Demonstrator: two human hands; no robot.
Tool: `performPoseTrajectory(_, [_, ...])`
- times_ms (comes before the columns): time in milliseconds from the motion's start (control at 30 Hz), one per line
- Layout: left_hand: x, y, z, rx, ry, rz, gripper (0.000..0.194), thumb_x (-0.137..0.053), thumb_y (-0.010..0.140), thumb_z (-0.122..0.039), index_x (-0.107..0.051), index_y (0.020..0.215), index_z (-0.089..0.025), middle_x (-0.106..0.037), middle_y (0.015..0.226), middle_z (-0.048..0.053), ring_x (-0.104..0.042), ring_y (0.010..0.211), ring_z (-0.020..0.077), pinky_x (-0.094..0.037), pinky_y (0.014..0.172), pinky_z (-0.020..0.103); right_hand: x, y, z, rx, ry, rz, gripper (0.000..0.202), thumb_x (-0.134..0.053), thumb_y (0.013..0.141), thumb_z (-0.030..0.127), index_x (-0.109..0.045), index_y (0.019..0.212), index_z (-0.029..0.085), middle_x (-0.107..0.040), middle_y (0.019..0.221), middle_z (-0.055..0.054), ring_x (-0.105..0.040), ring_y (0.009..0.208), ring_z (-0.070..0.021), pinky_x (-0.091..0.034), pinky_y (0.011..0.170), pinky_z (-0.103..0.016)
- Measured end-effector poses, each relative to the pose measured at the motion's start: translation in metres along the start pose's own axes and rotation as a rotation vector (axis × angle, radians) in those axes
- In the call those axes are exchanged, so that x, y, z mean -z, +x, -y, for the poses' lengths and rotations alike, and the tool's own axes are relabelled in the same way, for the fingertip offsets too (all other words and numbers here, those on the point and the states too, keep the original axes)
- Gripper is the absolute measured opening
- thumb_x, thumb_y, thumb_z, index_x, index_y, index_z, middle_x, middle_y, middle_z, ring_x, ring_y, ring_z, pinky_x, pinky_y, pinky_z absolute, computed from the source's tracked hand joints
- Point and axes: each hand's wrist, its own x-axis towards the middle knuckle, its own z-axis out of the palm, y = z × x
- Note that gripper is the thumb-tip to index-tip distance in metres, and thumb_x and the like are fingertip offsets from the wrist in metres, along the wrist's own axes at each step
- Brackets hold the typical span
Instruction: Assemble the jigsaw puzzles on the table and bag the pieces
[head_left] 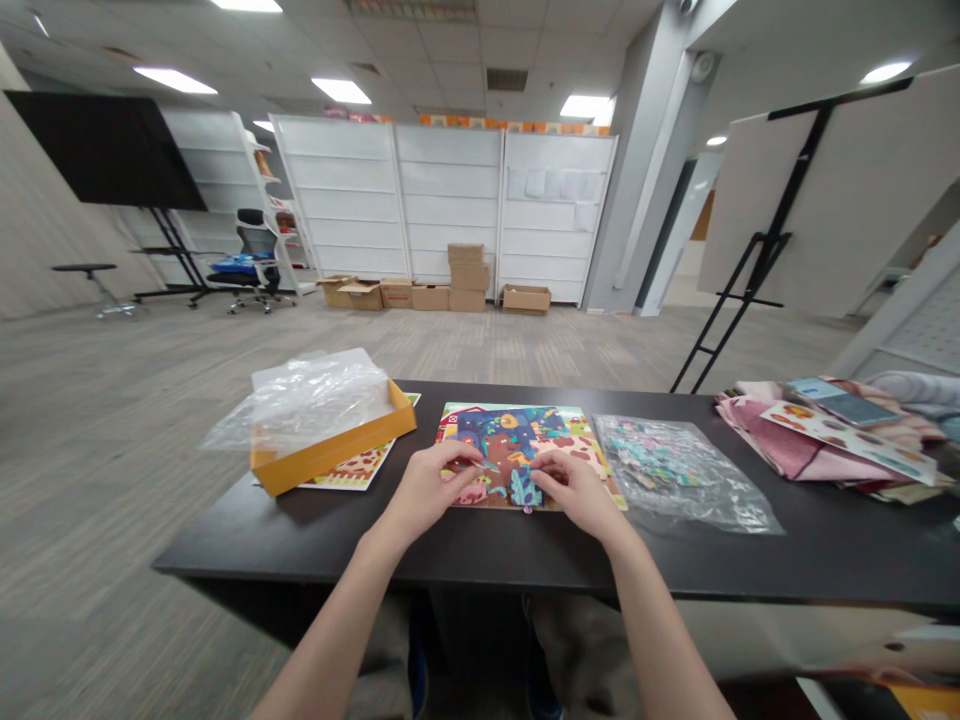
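Observation:
A colourful picture board (600,462) lies on the dark table, with joined dark blue and brown puzzle pieces (499,440) on it. My left hand (435,482) is over the board's left part, thumb and fingers pinched on a small piece (489,466). On the right side, my right hand (571,486) has its fingertips closed at the edge of a blue leaf-patterned piece (525,487) near the board's front edge. A tiny purple bit (528,510) shows just below that piece. Right of the board is a clear plastic bag (720,490) with many loose pieces inside.
A yellow box (337,446) heaped with clear plastic wrap (315,400) sits at the left on a printed sheet (367,470). At the right, folded cloths (765,440) bear a phone (844,400) and a printed strip (847,440). The table's front edge (480,580) runs below my forearms.

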Motion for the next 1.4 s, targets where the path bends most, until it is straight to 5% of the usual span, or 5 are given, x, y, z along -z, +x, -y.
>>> performPoseTrajectory(600, [-0.054,0.011,-0.027,-0.171,-0.142,0.013,0.009,-0.066,0.087,-0.017,-0.074,0.09,-0.021,-0.078,0.1,0.006,-0.071,0.099,0.0222,-0.052,0.097,0.037,0.001,0.0,0.011,-0.191,0.476,-0.164,0.045,-0.086,0.065,0.057,-0.074,0.086,0.02,-0.07,0.084,-0.002,-0.059,0.068,-0.012,-0.047,0.056,-0.021])
performPoseTrajectory(833, [-0.062,0.008,-0.025,-0.268,-0.068,0.055,0.032,-0.054,0.094,-0.014,-0.07,0.118,-0.028,-0.065,0.135,0.006,-0.055,0.132,0.0241,-0.035,0.119,0.045,0.001,-0.001,0.018,-0.179,0.425,-0.169,0.048,-0.087,0.061,0.057,-0.074,0.087,0.019,-0.072,0.082,-0.004,-0.062,0.07,-0.0143,-0.048,0.057,-0.023])
performPoseTrajectory(1000, [-0.062,0.008,-0.022,0.046,-0.354,0.016,0.047,-0.068,0.089,-0.026,-0.059,0.135,-0.025,-0.051,0.149,0.013,-0.049,0.138,0.0313,-0.042,0.114,0.049,0.002,0.0,0.017,-0.142,0.421,-0.2,0.046,-0.086,0.062,0.056,-0.073,0.086,0.019,-0.073,0.077,-0.003,-0.063,0.064,-0.0146,-0.049,0.056,-0.024])
performPoseTrajectory(1133, [-0.068,0.011,-0.025,0.435,-0.773,0.07,0.054,-0.064,0.093,-0.041,-0.047,0.143,-0.026,-0.057,0.138,0.016,-0.068,0.106,0.0284,-0.063,0.079,0.042,-0.001,0.008,0.017,-0.077,0.379,-0.165,0.043,-0.083,0.066,0.054,-0.074,0.09,0.019,-0.075,0.081,-0.005,-0.067,0.069,-0.0176,-0.053,0.064,-0.029])
performPoseTrajectory(1400, [-0.056,0.02,-0.035,0.483,-1.115,0.038,0.058,-0.066,0.088,-0.017,-0.041,0.14,-0.027,-0.069,0.103,0.007,-0.074,0.072,0.0169,-0.058,0.062,0.026,-0.005,0.021,0.014,0.096,-0.035,-0.207,0.034,-0.061,0.086,0.045,-0.076,0.099,0.017,-0.077,0.091,-0.009,-0.067,0.071,-0.0198,-0.052,0.068,-0.032])
